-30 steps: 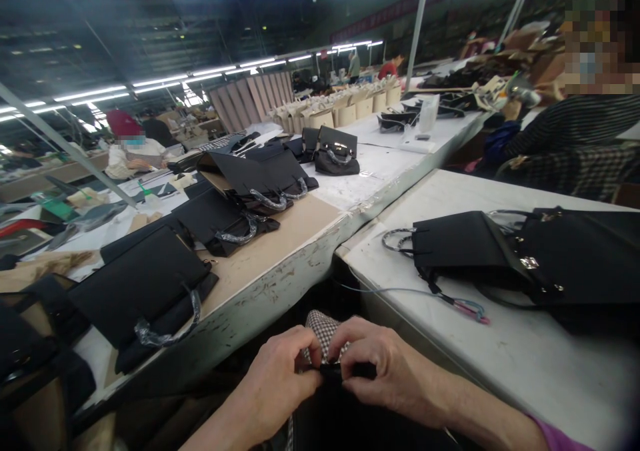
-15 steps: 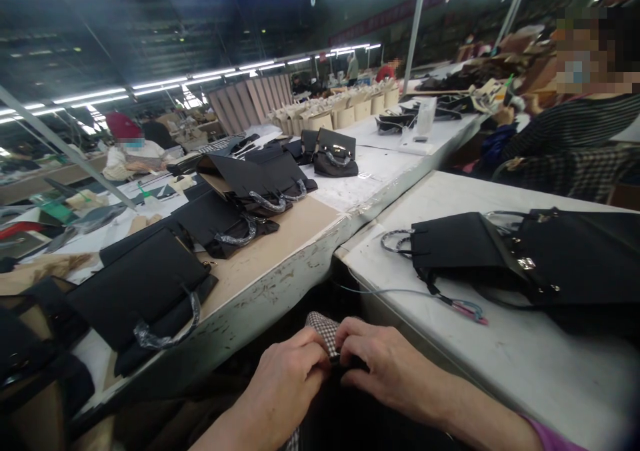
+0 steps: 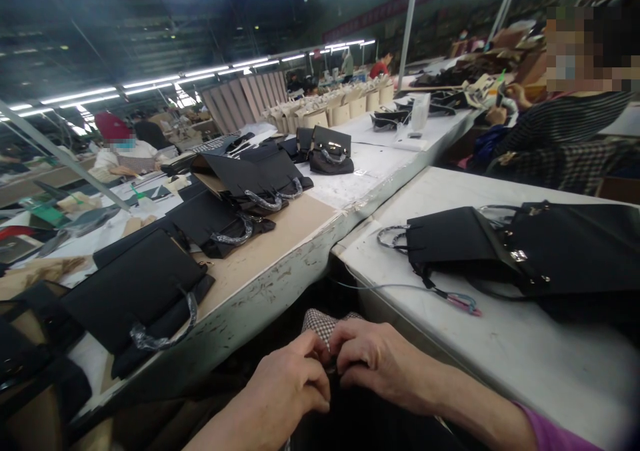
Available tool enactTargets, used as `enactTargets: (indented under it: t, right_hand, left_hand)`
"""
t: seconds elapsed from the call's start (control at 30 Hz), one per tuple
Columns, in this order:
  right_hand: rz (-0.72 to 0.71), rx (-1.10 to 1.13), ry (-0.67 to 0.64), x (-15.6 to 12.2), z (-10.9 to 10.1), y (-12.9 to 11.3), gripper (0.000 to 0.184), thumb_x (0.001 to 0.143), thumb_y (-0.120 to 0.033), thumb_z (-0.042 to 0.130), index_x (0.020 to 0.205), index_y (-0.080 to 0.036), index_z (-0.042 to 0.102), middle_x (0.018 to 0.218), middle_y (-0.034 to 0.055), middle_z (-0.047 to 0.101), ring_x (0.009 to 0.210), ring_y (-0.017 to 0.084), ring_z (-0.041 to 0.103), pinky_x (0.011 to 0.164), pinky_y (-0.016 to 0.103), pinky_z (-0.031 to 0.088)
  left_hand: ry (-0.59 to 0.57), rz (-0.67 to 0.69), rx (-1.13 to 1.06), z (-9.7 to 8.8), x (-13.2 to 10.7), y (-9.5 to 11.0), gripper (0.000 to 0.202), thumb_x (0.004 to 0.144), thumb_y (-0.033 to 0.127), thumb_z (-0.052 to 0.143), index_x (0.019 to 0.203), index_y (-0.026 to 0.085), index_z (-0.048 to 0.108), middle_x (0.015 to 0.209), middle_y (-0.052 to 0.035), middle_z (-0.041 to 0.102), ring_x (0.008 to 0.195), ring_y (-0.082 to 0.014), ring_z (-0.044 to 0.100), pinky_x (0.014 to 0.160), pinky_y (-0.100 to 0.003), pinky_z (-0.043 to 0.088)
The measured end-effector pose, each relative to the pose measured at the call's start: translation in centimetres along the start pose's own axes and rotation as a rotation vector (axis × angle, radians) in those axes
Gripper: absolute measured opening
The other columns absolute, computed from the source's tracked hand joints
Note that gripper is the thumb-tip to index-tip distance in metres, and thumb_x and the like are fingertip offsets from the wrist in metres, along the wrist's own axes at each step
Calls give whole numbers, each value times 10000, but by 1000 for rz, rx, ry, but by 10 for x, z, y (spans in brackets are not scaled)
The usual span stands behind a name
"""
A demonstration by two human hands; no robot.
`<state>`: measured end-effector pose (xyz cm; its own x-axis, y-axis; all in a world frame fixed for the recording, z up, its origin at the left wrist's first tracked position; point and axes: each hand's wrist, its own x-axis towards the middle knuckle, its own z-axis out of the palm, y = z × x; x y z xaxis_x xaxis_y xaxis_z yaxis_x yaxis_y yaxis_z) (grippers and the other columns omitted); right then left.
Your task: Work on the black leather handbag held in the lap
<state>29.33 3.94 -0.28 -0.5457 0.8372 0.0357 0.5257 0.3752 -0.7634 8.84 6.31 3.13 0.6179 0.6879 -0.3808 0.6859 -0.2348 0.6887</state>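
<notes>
My left hand (image 3: 287, 387) and my right hand (image 3: 375, 357) meet low in the view, over my lap between two tables. Both are closed, their fingertips pinched together on a small black piece (image 3: 334, 369) that is almost wholly hidden by the fingers. Checked fabric (image 3: 320, 324) shows just above the hands. The nearest bags are a flat black handbag (image 3: 137, 291) on the left table and a black handbag (image 3: 525, 247) lying on the white table to my right.
Several black handbags with wrapped handles (image 3: 240, 197) lie along the long worn table (image 3: 280, 271). A thin cord (image 3: 400, 287) trails over the white table (image 3: 505, 364). A person in a striped top (image 3: 570, 124) sits at the right; another in a red cap (image 3: 123, 147) at the left.
My hands have drawn closer together and risen slightly, and the black piece that showed between the fingers a second ago is now nearly covered. The view has shifted a little.
</notes>
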Motion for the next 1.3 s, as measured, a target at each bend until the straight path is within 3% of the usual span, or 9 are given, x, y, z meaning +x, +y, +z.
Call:
enactTargets:
  t: [0.13, 0.33, 0.5, 0.73, 0.9, 1.03, 1.17, 1.3]
  right_hand:
    - [-18, 1, 20, -1, 0, 0, 106, 804, -95, 757, 824, -199, 754, 1011, -28, 682, 943, 142, 621, 825, 222, 463]
    - [-69, 27, 28, 1, 4, 5, 94, 795, -99, 773, 804, -187, 740, 1014, -33, 670, 959, 139, 614, 832, 222, 454]
    - [38, 87, 43, 5, 7, 4, 111, 743, -105, 816, 741, -175, 730, 979, -34, 678, 906, 144, 633, 799, 222, 471]
    - [178, -130, 10, 7, 10, -7, 61, 757, -152, 771, 804, -184, 751, 1076, 16, 704, 980, 245, 638, 803, 334, 472]
    - [237, 281, 131, 9, 18, 2, 138, 697, -87, 764, 618, -199, 754, 989, -20, 706, 949, 188, 627, 814, 275, 450]
    - [268, 600, 125, 9, 18, 5, 104, 683, -128, 764, 625, -212, 781, 991, -16, 685, 944, 179, 612, 820, 275, 426]
    - [323, 737, 110, 8, 14, 5, 95, 633, -130, 763, 657, -214, 799, 975, -6, 664, 917, 183, 582, 798, 292, 412]
    - [293, 731, 88, 6, 10, 6, 89, 613, -116, 778, 605, -204, 769, 966, -18, 629, 920, 171, 561, 790, 284, 400]
  left_hand:
    - [101, 56, -57, 1, -3, -2, 180, 713, 61, 657, 778, 209, 580, 1029, 42, 582, 875, -135, 566, 764, -236, 401]
    - [198, 145, 46, 7, -2, -12, 189, 781, 21, 603, 716, 196, 577, 985, 23, 606, 820, -132, 582, 755, -230, 419]
    - [227, 212, 116, 9, -3, -19, 192, 814, 26, 591, 727, 196, 614, 953, 11, 623, 788, -132, 604, 747, -224, 446]
    - [283, 227, 63, 16, 1, -16, 214, 767, -19, 560, 713, 183, 605, 930, 8, 636, 773, -127, 609, 712, -214, 453]
    - [287, 191, 46, 16, 0, -14, 208, 765, -11, 570, 678, 178, 571, 927, 5, 642, 772, -130, 607, 706, -220, 447]
    - [295, 163, 17, 14, 0, -13, 202, 756, 0, 592, 670, 180, 560, 941, 8, 641, 772, -126, 595, 685, -220, 428]
    - [298, 161, -4, 15, 0, -12, 198, 743, -3, 601, 673, 180, 567, 934, 11, 634, 768, -120, 587, 679, -217, 411]
    - [289, 188, -11, 16, -1, -13, 203, 739, -15, 594, 683, 179, 576, 933, 13, 631, 776, -113, 582, 686, -210, 400]
